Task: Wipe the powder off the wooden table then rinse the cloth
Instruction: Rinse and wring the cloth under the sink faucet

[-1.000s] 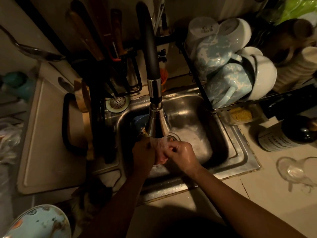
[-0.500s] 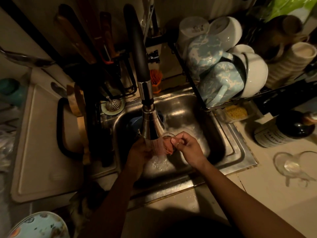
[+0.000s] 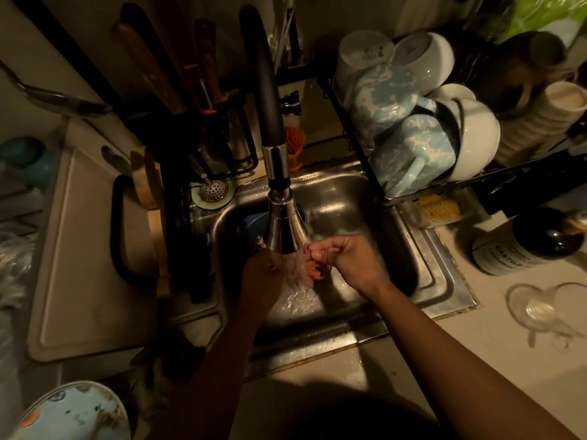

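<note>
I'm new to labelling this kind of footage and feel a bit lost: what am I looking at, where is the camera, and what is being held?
There is no machine here. A person works with two bare hands, filmed by one wide-angle camera worn on the head and looking down, so both arms reach in from the bottom edge. The right hand has a small pinkish cloth in its grip, pinched under water running from the tap into a steel sink. The left hand is at the stream too, but the tap head hides its fingers. Around the sink are mugs drying at the right, a dark bottle and a clear glass on the counter, and a pale board at the left.
</note>
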